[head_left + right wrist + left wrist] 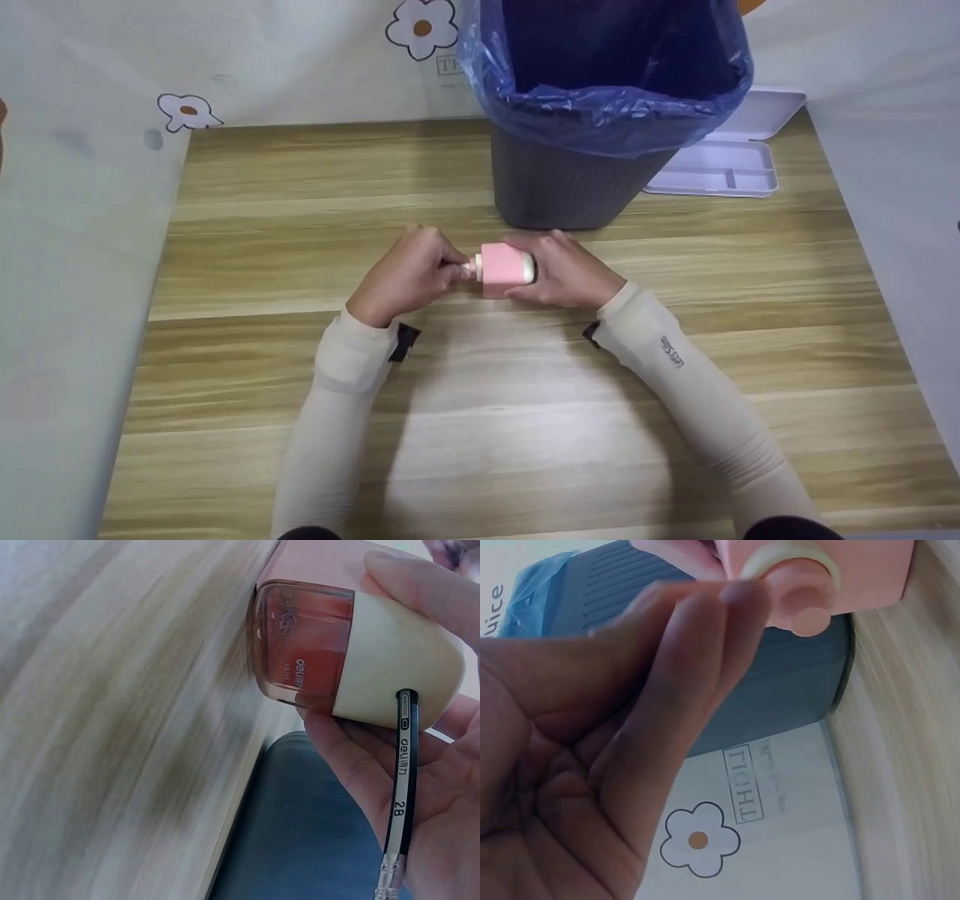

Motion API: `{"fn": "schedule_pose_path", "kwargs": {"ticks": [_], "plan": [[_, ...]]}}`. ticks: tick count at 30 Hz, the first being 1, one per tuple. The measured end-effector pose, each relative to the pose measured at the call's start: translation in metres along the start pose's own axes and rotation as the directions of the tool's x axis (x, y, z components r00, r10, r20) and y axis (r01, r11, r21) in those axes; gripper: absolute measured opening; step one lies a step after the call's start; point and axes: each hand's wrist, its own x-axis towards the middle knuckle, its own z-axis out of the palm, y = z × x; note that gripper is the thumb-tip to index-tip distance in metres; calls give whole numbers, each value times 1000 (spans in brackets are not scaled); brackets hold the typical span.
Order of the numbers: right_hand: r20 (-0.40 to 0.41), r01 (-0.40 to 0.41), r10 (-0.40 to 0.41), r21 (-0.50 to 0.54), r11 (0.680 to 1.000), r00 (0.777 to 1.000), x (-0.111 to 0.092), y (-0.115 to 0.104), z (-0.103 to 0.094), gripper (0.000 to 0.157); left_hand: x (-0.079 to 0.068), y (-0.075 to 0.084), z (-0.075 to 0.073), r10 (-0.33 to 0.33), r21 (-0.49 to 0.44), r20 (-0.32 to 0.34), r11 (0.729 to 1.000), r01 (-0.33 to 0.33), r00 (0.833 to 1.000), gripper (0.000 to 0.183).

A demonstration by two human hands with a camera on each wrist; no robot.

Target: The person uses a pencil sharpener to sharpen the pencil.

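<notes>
A pink and cream crank pencil sharpener (pixel 501 268) is between my two hands, just in front of the bin. My right hand (pixel 574 271) grips its body, thumb on one side and fingers on the other. A black and silver 2B pencil (pixel 403 787) sticks out of the hole in the cream end. Through the clear shavings drawer (pixel 307 645) its reddish inside shows. At the opposite end, my left hand (pixel 412 274) pinches the crank (pixel 804 604); its fingertips are blurred in the left wrist view and overlap the crank arm.
A dark grey bin (pixel 562 187) with a blue liner (pixel 600 120) stands right beyond the hands. Partly behind it on the right lies an open lilac pencil case (pixel 750 180). Flower-patterned cloth (pixel 300 67) borders the wooden tabletop (pixel 510 420).
</notes>
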Motion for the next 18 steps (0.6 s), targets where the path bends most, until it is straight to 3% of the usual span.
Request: {"fn": "schedule_pose_path", "kwargs": {"ticks": [4, 10, 18], "plan": [[14, -11, 11, -4, 1000, 1000, 1, 0, -1, 58, -4, -1, 2, -19, -4, 76, 1000, 19, 997, 11], [-13, 9, -9, 0, 1000, 1000, 1, 0, -1, 49, -5, -6, 9, -8, -1, 127, 1000, 8, 992, 23], [-23, 8, -8, 13, 1000, 1000, -1, 0, 1, 51, -5, -11, 18, -39, 7, 173, 999, 38, 984, 25]]}}
